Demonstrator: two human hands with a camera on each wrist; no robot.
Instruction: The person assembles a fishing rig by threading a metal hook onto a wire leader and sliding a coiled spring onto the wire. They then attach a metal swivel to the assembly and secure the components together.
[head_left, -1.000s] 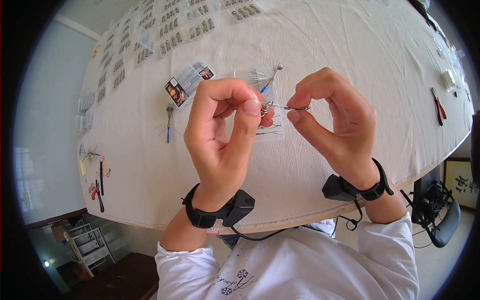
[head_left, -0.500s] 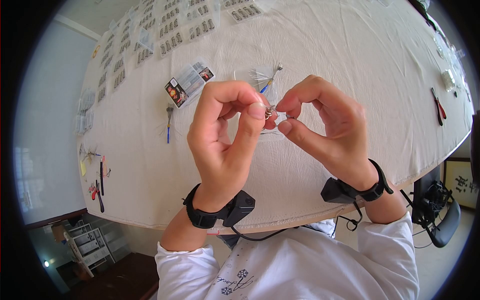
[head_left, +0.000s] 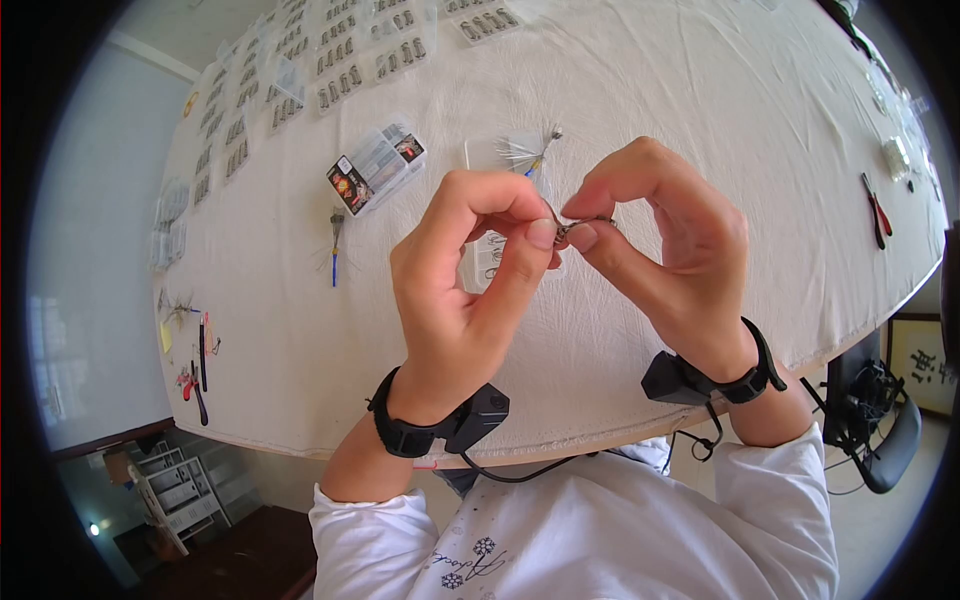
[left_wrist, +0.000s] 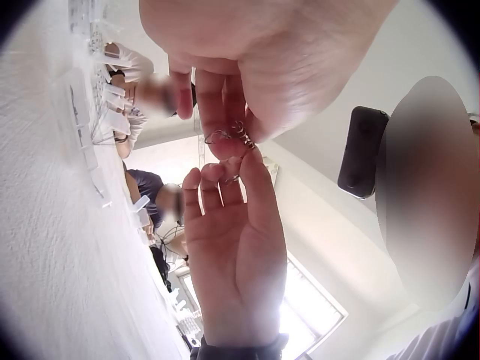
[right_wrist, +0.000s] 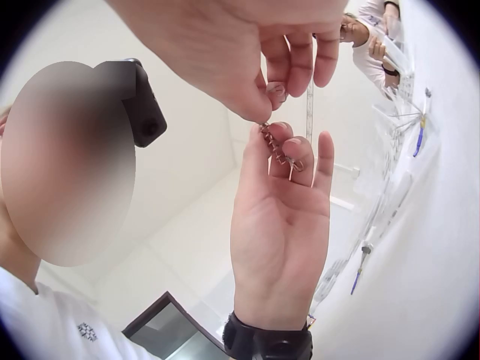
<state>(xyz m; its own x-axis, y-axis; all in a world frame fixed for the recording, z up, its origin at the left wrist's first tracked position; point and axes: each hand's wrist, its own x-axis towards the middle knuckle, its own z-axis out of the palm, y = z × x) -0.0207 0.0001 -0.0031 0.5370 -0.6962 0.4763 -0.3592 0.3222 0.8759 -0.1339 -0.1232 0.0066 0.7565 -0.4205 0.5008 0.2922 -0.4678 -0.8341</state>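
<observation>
In the head view the left hand [head_left: 460,270] and right hand [head_left: 680,250] meet over the table, fingertips nearly touching. The left thumb and index finger pinch a cluster of small metal rings or hooks [right_wrist: 279,148], which shows best in the right wrist view. Between the right thumb and index finger is a thin dark metal piece [head_left: 600,219], joined to or touching that cluster; which one I cannot tell. Below the hands lies a clear box [head_left: 483,277] with small hooks, partly hidden. Behind them is a wire lure with a blue part [head_left: 537,160].
A lidded box with a black-red label [head_left: 352,186] and another wire lure [head_left: 336,250] lie to the left. Rows of clear boxes [head_left: 340,88] fill the far left. Pliers lie at the right [head_left: 877,212] and left [head_left: 201,392]. Other people sit farther off.
The left hand has shifted right and slightly down. The right hand first moved in to the left, then back right a little. More of the clear box beneath shows.
</observation>
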